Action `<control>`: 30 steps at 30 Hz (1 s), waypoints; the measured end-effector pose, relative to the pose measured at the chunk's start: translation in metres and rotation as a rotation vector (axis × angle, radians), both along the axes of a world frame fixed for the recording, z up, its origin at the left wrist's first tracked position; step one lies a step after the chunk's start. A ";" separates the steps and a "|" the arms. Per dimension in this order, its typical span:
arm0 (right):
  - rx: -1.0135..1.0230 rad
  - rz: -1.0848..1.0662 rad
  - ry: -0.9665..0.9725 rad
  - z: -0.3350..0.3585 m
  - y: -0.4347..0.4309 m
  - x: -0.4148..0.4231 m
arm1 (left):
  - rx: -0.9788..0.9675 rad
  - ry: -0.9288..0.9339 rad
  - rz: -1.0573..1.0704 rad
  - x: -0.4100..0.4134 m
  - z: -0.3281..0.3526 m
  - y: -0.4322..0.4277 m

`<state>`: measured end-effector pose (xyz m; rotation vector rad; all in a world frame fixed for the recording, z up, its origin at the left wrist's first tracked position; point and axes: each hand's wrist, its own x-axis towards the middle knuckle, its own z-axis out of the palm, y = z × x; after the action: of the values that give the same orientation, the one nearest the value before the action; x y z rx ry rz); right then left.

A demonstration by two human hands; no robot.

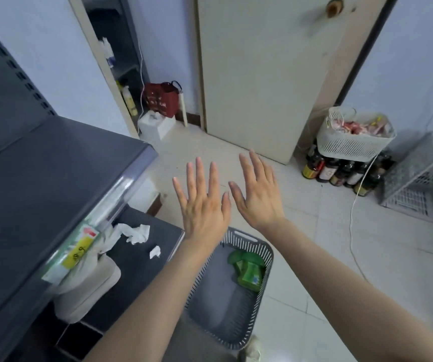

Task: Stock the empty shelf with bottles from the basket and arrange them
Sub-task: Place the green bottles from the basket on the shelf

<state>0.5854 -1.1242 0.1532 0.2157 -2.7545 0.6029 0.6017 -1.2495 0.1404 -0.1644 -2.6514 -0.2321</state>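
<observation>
My left hand [205, 207] and right hand [258, 194] hover spread flat, holding nothing — green bottles [248, 269] lie in the basket's [267, 253] far corner.

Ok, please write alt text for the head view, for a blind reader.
The left hand and right hand, both open and empty, hover above a grey basket on the floor holding green bottles. A dark shelf stands at the left.

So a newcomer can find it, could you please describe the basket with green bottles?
Start at the grey shelf unit on the left; the grey slatted basket stands on the floor beside it. Unlike the white baskets at right, it holds green bottles.
</observation>
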 end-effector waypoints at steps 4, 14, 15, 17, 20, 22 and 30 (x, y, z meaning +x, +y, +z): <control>-0.014 -0.045 -0.116 -0.049 0.033 -0.009 | -0.034 -0.113 -0.003 -0.009 -0.049 0.028; -0.124 -0.140 -0.505 -0.185 0.036 -0.005 | -0.143 -0.380 -0.065 -0.009 -0.183 0.042; -0.127 -0.149 -0.542 -0.198 0.035 -0.006 | -0.140 -0.406 -0.075 -0.009 -0.197 0.042; -0.136 -0.189 -0.610 -0.226 0.033 -0.008 | -0.128 -0.465 -0.109 -0.011 -0.227 0.042; -0.157 -0.271 -0.705 -0.269 0.030 -0.009 | -0.151 -0.576 -0.151 -0.015 -0.273 0.042; -0.172 -0.345 -0.782 -0.303 0.027 -0.005 | -0.167 -0.663 -0.166 -0.017 -0.303 0.041; -0.377 -0.753 -1.176 -0.433 0.013 0.010 | -0.182 -0.818 -0.181 0.005 -0.416 0.026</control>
<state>0.5950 -1.1110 -0.2794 -1.6545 -3.1687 1.2372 0.6068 -1.2232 -0.2756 -0.4520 -3.4761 -0.1281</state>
